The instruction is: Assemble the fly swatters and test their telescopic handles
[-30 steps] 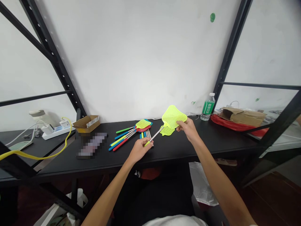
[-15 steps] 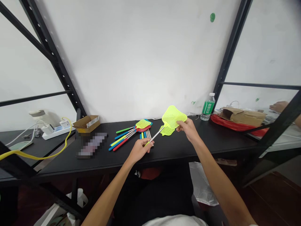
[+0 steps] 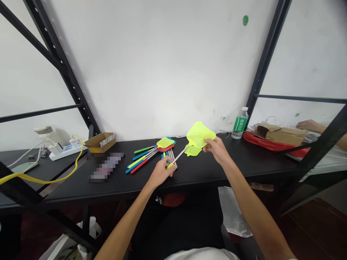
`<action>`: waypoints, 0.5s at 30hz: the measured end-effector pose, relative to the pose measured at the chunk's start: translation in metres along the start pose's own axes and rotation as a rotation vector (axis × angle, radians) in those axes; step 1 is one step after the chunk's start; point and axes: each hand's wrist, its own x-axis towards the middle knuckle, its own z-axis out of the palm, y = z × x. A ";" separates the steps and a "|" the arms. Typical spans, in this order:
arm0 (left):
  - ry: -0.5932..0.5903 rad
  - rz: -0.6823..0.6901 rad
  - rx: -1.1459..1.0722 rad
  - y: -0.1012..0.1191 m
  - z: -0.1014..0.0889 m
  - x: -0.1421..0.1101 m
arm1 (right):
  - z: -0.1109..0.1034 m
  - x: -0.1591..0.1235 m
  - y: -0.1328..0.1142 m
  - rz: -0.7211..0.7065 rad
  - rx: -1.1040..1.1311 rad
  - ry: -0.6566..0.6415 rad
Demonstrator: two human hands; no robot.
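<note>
A yellow-green fly swatter [image 3: 199,133] is held over the black table between my two hands. My left hand [image 3: 162,169] is closed around its handle near the metal rod, with some fingers lifted. My right hand [image 3: 217,148] pinches the right edge of the mesh head. Under it, another yellow-green swatter head [image 3: 193,151] lies on the table, partly covered. Just beyond my left hand are several metal rods with coloured grips [image 3: 170,155], partly hidden by the fingers. To the left, several swatters with red, blue, green and yellow handles [image 3: 143,161] lie fanned in a pile.
An open cardboard box [image 3: 100,143] and a blurred-out item [image 3: 107,168] are on the table's left side. A water bottle [image 3: 240,123] stands at the back right, beside a red bag [image 3: 260,141] and cardboard [image 3: 284,134]. Another person's hand [image 3: 309,125] shows at far right.
Some fingers of my left hand have lifted off the handle a little. My right hand and the swatter stay nearly still. The other person's hand at far right has moved left.
</note>
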 end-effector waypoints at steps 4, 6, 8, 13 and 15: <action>-0.011 0.013 -0.001 0.001 0.000 -0.001 | 0.001 -0.001 -0.002 0.024 0.053 -0.018; -0.024 0.020 -0.002 0.002 0.000 -0.001 | 0.001 -0.001 -0.002 0.029 0.049 -0.016; -0.030 0.029 -0.007 0.002 0.000 -0.002 | 0.000 -0.001 -0.002 0.029 0.029 -0.011; -0.023 0.037 0.007 0.002 0.000 -0.002 | -0.002 0.000 -0.002 0.006 -0.020 0.001; -0.019 0.035 0.018 0.002 -0.001 -0.002 | -0.003 0.001 -0.001 -0.017 -0.053 0.005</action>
